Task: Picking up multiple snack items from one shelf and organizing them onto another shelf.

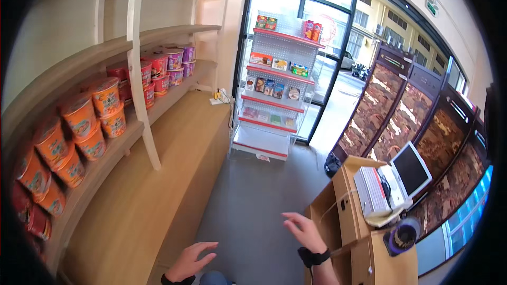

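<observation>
Low in the head view, my left hand (191,260) hangs over the floor beside the long wooden counter (119,206), its fingers stretched out and holding nothing. My right hand (306,234), with a black band at the wrist, is farther forward, near the wooden desk (344,216). Its fingers are spread and also hold nothing. Neither hand touches anything. Orange instant noodle cups (79,117) stand stacked in twos on the wooden shelf (100,163) to my left; red and purple noodle cups (158,67) stand farther along it.
A white display rack (277,94) with red-edged shelves holds small packets by the glass wall. On the desk sit a white cash register (390,184) with a screen and a dark round object (405,235). Camouflage-patterned panels (393,105) stand behind it. Grey floor (253,190) runs between counter and desk.
</observation>
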Available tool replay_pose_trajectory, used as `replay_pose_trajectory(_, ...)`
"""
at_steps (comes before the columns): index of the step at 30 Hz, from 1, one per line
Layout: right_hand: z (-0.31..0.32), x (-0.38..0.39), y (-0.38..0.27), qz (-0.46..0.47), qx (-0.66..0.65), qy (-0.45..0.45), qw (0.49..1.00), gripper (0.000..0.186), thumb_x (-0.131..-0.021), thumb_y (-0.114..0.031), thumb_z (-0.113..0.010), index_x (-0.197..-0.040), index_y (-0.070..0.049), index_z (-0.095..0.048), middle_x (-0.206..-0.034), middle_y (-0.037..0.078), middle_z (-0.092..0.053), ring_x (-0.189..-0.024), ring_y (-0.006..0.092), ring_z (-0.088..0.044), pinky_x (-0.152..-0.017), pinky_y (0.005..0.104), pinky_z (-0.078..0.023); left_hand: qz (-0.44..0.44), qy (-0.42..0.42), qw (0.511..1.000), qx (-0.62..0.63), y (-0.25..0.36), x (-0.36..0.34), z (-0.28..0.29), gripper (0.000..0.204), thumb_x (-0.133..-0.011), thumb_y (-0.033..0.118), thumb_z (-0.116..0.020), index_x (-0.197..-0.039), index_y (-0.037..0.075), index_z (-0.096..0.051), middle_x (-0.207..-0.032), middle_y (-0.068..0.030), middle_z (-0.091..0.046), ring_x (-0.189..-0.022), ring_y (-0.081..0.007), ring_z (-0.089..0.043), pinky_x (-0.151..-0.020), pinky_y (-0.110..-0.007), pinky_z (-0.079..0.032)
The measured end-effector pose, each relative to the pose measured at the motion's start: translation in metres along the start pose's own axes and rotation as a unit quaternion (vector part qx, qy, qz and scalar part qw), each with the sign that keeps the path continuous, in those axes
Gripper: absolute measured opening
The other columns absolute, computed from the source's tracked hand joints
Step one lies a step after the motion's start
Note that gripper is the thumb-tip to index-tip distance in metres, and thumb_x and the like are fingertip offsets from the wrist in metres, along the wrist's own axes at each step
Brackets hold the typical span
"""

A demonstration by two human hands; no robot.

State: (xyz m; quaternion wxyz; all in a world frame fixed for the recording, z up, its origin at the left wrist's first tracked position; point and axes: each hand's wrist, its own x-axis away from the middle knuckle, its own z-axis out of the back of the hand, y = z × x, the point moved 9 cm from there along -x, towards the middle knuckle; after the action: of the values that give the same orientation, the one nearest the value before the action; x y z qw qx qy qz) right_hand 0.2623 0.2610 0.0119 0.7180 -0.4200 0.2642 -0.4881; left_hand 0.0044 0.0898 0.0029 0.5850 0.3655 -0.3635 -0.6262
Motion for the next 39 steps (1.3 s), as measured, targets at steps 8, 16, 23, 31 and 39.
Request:
replay_pose_trajectory(8,-0.084,-0.158,-0.013,0.109,0.007,-0.162,0.981,0.03,-0.092,-0.024,-0.057,-0.12,-0.011,-0.059,-0.093,0.01,-0.066,-0.084,0.023,-0.062,-0.074,0.0306,-0.049,0.044,0.106,0.981,0.153,-0.107,-0.119,0.05,0.03,-0.09,0.01,-0.059,-0.118,0.0,-0.057,-0.109,-0.0084,-0.063,-0.103,-0.0164,-0.058,-0.091,-0.029,-0.046)
replay_pose_trajectory(16,0.042,-0.357,-0.01,0.086,-0.022,0.031,0.996,0.029,-0.091,-0.014,-0.058,-0.119,-0.006,-0.059,-0.087,0.009,-0.067,-0.077,0.0134,-0.062,-0.072,0.0255,-0.049,0.001,0.047,0.994,0.104,-0.088,-0.39,0.138,0.03,-0.091,0.017,-0.058,-0.118,0.005,-0.059,-0.114,-0.0125,-0.062,-0.105,-0.0235,-0.06,-0.092,-0.032,-0.046)
replay_pose_trajectory(23,0.099,-0.469,0.061,-0.021,-0.178,0.07,0.981,0.025,-0.092,-0.008,-0.056,-0.116,-0.002,-0.059,-0.086,0.004,-0.066,-0.085,0.0112,-0.061,-0.079,0.0229,-0.044,-0.126,-0.15,0.977,0.085,-0.05,-0.572,0.093,0.033,-0.092,0.017,-0.056,-0.124,0.006,-0.055,-0.107,-0.0109,-0.064,-0.104,-0.0203,-0.06,-0.087,-0.03,-0.047)
replay_pose_trajectory(31,0.282,-0.647,0.038,0.114,-0.135,0.263,0.949,0.019,-0.089,-0.005,-0.052,-0.102,0.002,-0.063,-0.077,0.006,-0.064,-0.07,0.0105,-0.059,-0.065,0.0219,-0.041,-0.047,-0.039,0.993,0.102,-0.1,-0.74,0.099,0.027,-0.09,0.011,-0.058,-0.115,0.001,-0.059,-0.101,-0.0105,-0.065,-0.093,-0.0168,-0.062,-0.083,-0.028,-0.048)
replay_pose_trajectory(39,0.367,-0.869,-0.132,0.287,-0.058,0.049,0.955,0.024,-0.094,-0.014,-0.053,-0.113,-0.001,-0.058,-0.086,0.002,-0.063,-0.082,0.0107,-0.06,-0.078,0.0262,-0.047,-0.043,0.107,0.981,0.156,-0.119,-0.873,0.157,0.029,-0.089,0.009,-0.058,-0.117,0.0,-0.058,-0.103,-0.0086,-0.064,-0.097,-0.0156,-0.059,-0.086,-0.028,-0.046)
